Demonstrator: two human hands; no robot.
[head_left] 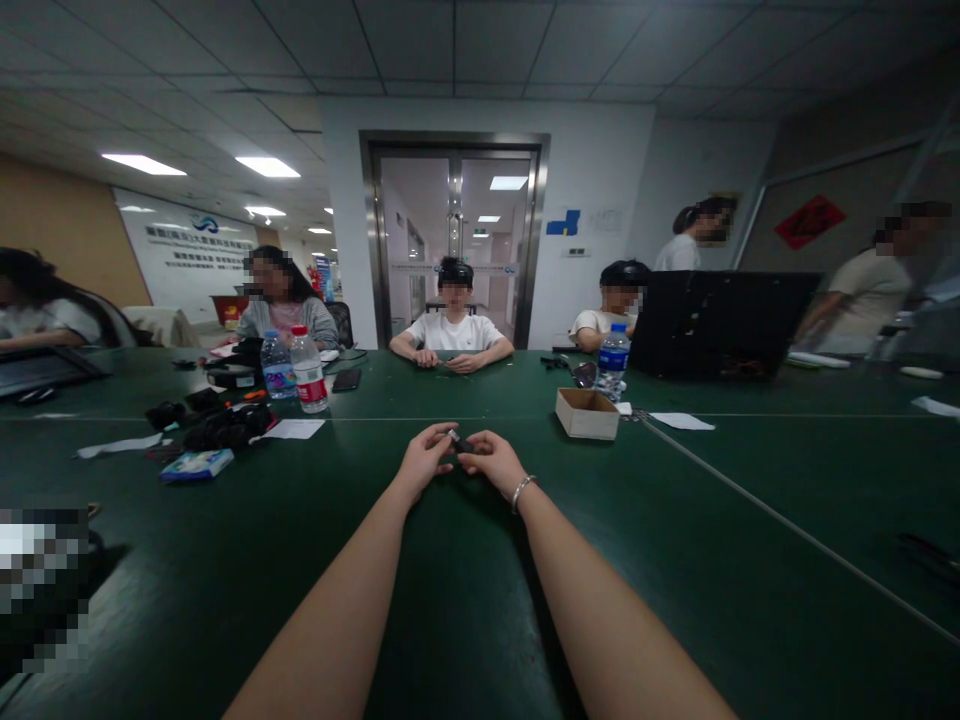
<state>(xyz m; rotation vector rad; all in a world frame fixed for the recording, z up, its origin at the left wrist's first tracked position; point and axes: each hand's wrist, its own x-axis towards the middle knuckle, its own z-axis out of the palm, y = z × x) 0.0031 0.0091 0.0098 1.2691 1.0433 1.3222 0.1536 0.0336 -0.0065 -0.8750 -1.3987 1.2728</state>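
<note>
A small black USB stick [463,444] with a silver end is held between my two hands, just over the green table [457,580]. My left hand [424,462] pinches it at the silver end, with the thumb and fingers curled round. From the other side, my right hand [495,462] grips the black end; a silver bracelet [523,490] circles that wrist. The fingers partly cover the stick, so its finer details are too small to make out.
An open cardboard box [587,415] and a water bottle [613,362] stand ahead to the right. Two bottles [308,372], black gear [229,425] and a blue-white packet [196,466] are on the left. A person [453,325] sits opposite; a large black monitor [720,325] stands far right.
</note>
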